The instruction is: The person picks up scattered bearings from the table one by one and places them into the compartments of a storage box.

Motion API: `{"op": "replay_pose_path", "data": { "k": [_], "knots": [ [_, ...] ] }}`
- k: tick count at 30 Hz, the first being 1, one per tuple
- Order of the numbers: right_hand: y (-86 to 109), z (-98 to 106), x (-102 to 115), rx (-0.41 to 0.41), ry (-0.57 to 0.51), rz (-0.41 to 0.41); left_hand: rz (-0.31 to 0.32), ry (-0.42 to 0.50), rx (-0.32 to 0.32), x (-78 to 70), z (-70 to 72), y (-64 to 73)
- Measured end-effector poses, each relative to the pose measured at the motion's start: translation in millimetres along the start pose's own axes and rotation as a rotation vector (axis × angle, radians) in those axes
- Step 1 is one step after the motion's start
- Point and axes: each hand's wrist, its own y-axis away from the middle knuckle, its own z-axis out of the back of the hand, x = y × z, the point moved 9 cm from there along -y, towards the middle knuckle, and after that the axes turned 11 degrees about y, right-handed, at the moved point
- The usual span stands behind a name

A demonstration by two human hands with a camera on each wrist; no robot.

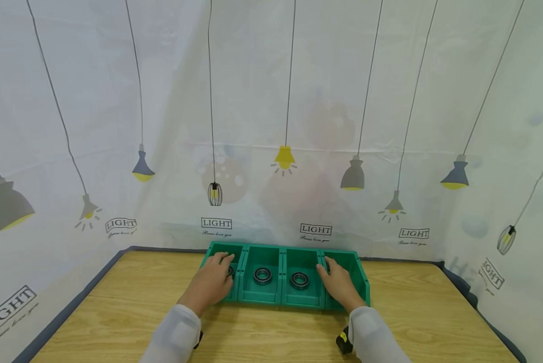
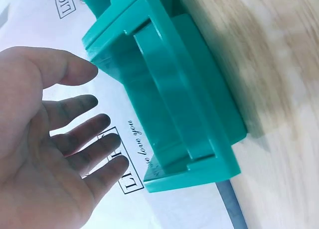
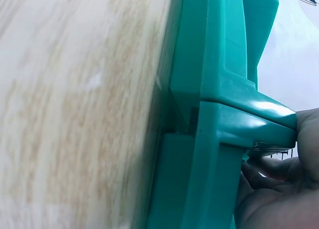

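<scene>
A row of green plastic bins (image 1: pixel 260 302) stands on the wooden table, with ball bearings (image 1: pixel 262 276) in the two middle compartments. My left hand (image 1: pixel 213 280) is over the leftmost compartment, partly hiding another bearing (image 1: pixel 230 271). In the left wrist view that hand holds nothing; its fingers are spread and slightly bent beside the bin's rim. My right hand (image 1: pixel 339 285) is at the divider of the rightmost compartment, thumb on one side and fingers on the other. The right wrist view shows its thumb (image 3: pixel 309 139) against the rim, with the bent fingers partly hidden behind the green wall.
A white cloth (image 1: pixel 253 111) printed with hanging lamps rises behind the table (image 1: pixel 162 282). Wood surface shows to the left, right and front of the bins. A black and yellow device (image 1: pixel 344 341) sits at my right wrist. Dark edging (image 1: pixel 81 282) borders the table.
</scene>
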Motion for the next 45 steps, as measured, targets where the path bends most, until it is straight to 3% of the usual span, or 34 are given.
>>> {"op": "replay_pose_path", "data": {
  "k": [5,21,45],
  "knots": [
    [-0.3,-0.8,-0.8,0.004,0.000,-0.001,-0.036,0.014,-0.022,-5.8,3.7,3.4],
    [0.9,-1.2,-0.4,0.001,0.000,0.016,-0.086,0.053,0.005,-21.8,-0.5,10.3],
    [3.4,1.1,1.0,-0.021,-0.003,0.030,-0.121,0.112,0.149,-40.3,-19.6,28.7]
  ]
}}
